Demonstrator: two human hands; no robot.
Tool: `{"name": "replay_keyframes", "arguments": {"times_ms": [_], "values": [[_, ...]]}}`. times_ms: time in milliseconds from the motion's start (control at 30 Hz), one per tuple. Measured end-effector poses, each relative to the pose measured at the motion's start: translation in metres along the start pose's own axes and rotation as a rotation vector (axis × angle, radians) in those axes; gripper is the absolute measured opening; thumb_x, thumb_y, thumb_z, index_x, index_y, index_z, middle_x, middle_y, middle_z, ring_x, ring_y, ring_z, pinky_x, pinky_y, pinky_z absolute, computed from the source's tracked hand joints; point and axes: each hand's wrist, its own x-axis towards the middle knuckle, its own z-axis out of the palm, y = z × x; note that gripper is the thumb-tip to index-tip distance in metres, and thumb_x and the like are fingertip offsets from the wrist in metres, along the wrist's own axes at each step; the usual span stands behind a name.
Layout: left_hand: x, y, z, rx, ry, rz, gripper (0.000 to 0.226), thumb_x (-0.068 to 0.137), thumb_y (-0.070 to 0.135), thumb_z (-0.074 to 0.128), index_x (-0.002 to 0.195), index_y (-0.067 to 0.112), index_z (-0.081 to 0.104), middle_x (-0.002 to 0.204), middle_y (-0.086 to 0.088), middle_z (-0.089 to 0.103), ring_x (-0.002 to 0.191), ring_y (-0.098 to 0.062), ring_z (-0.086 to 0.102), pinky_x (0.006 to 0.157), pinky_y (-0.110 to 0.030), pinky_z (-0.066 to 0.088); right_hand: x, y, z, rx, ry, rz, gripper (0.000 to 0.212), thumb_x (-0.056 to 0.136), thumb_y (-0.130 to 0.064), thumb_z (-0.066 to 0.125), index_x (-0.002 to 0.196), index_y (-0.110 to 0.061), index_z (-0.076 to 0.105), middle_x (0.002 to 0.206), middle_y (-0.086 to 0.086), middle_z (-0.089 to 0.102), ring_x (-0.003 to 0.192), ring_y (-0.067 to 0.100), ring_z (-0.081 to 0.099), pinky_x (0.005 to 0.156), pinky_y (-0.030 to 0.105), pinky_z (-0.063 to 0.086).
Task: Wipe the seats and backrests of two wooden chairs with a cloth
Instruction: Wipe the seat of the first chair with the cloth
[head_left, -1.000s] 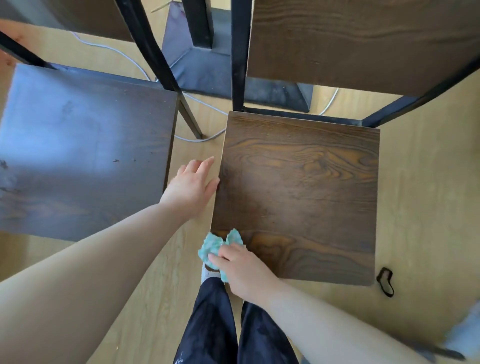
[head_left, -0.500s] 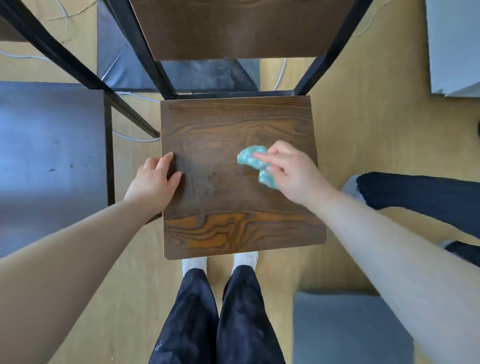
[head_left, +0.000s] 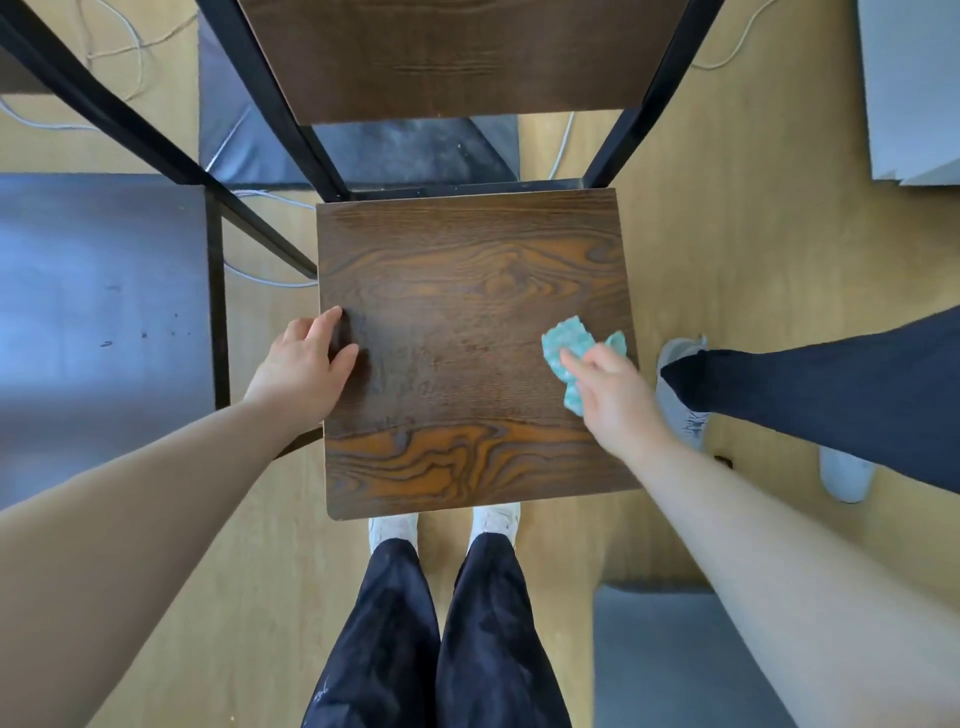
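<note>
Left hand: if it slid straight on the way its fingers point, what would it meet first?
Only bare seat lies ahead of the left hand. Its fingers point toward the back, so it would likely first reach the black frame at the seat's rear edge. The cloth lies off that line.

Bright, soft daylight, even across the floor (head_left: 727, 260). A pale bluish glare washes out the left chair seat (head_left: 98, 322). Shadows are faint. Wide-angle distortion bows the far frame bars (head_left: 262, 78).

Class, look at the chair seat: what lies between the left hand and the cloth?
Only bare seat: nothing lies between the left hand and the cloth, as the head view shows.
</note>
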Motion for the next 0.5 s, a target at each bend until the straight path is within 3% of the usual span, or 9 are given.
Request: {"name": "replay_keyframes", "arguments": {"times_ms": [200,367,500], "values": [[-0.002,0.001,-0.001,-0.015,0.024,0.001,0.06,0.104,0.046,0.041,0.158,0.027,0.024,0.152,-0.011,0.04,0.138,-0.034,0.038,0.111,-0.051,0.037,-0.076,-0.058,0.053,0.095,-0.207,-0.096,0.056,0.079,0.01,0.064,0.132,-0.008,0.059,0.097,0.003,0.056,0.085,0.023,0.054,0.067,0.031,0.048],[-0.004,-0.006,0.004,-0.02,0.029,0.006,0.06,0.103,0.047,0.041,0.158,0.028,0.023,0.15,-0.009,0.041,0.137,-0.033,0.039,0.109,-0.051,0.039,-0.134,-0.107,0.104,0.253,-0.464,-0.212,0.051,0.087,0.0,0.056,0.134,-0.018,0.049,0.112,-0.007,0.04,0.104,0.022,0.045,0.084,0.033,0.044],[-0.006,-0.009,0.009,-0.029,0.029,0.007,0.059,0.103,0.047,0.041,0.157,0.029,0.024,0.151,-0.009,0.039,0.138,-0.034,0.039,0.109,-0.052,0.039,-0.121,-0.123,0.081,0.386,-0.324,-0.115,0.034,0.093,-0.011,0.054,0.124,-0.025,0.06,0.102,-0.001,0.053,0.094,0.021,0.05,0.082,0.037,0.05]]}}
